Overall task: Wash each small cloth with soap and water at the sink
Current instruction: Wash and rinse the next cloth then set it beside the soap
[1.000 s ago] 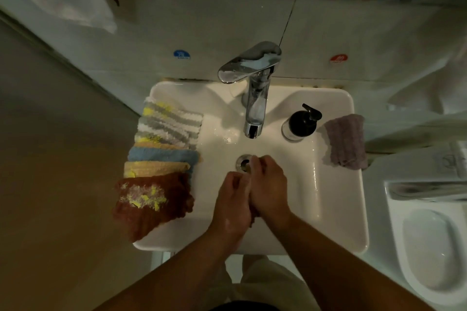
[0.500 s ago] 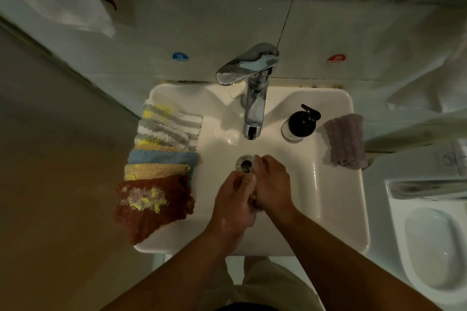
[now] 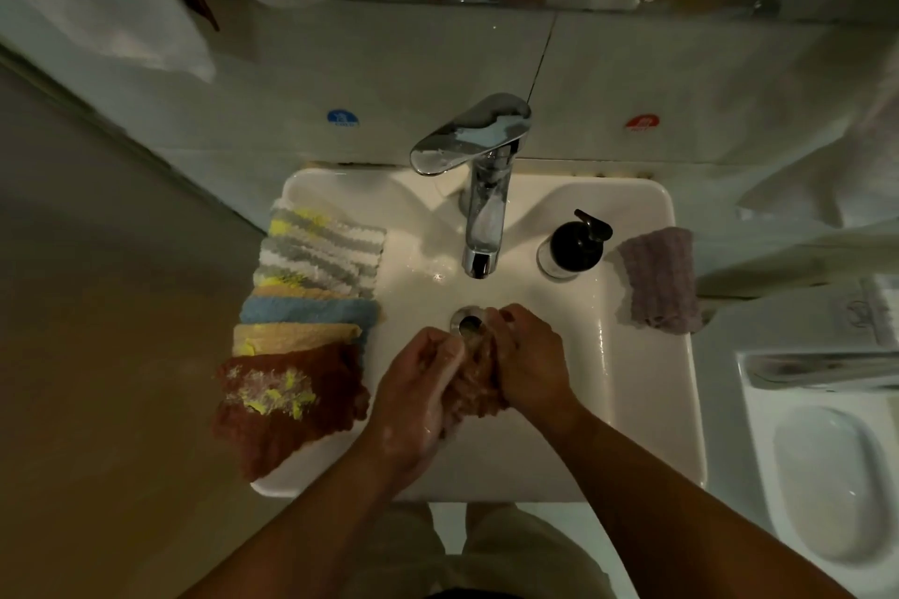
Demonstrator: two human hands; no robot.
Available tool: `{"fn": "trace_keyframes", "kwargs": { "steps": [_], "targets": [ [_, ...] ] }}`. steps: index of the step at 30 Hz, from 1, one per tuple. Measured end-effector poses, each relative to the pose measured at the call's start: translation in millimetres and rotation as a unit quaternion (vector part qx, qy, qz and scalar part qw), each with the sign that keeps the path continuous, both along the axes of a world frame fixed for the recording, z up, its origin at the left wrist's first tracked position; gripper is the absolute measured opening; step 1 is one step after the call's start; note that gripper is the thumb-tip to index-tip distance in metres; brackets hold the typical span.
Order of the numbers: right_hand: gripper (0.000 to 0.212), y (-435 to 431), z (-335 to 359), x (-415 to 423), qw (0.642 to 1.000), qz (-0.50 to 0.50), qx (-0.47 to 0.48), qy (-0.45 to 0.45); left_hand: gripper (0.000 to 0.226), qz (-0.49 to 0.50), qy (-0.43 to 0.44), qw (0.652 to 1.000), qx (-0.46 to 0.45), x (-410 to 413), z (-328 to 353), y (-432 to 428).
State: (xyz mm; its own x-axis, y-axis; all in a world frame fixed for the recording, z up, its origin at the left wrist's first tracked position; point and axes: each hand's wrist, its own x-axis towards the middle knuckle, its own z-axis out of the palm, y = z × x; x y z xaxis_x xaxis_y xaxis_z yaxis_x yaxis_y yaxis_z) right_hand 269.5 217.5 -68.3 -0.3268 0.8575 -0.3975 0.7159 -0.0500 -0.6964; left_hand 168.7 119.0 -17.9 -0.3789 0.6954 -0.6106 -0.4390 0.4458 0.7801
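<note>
In the head view, the small cloth (image 3: 479, 377) that is being washed is a brownish-pink one. It looks wet and is squeezed into a thick, wrinkled roll, so its pattern cannot be seen. It is inside the basin of the white sink (image 3: 681, 404), just on the near side of the round drain (image 3: 469, 322). The long axis of the roll goes from the drain toward the person, leaning a little to the left at the near end. The left hand (image 3: 418, 392) grips the cloth from the left with curled fingers, and some foam shows on this hand. The right hand (image 3: 531, 355) grips it from the right, its fingers bent over the far end beside the drain. The two hands are close together with only the cloth between them. Above the drain stands the chrome faucet (image 3: 486, 190), its spout pointing toward the person. On the left rim lie overlapping cloths: a striped grey, white and yellow cloth (image 3: 321, 248) farthest, then a blue cloth (image 3: 311, 310), a pale yellow cloth (image 3: 292, 337), and nearest a dark red cloth (image 3: 296, 423) which hangs over the edge. On the right rim a black pump bottle (image 3: 570, 248) stands just beside a grey-purple cloth (image 3: 659, 280).
</note>
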Motion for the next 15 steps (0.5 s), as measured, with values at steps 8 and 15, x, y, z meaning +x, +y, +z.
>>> {"fn": "trace_keyframes", "kwargs": {
  "steps": [8, 15],
  "targets": [
    [0.032, -29, 20, -10, 0.988, -0.080, -0.077, 0.108, 0.020, -0.001, 0.101, 0.991, -0.093, -11, -28, 7],
    [0.043, -31, 5, -17, 0.993, -0.106, -0.010, 0.060, 0.025, 0.009, 0.026, 0.996, -0.085, 22, -16, 15]
  ]
}}
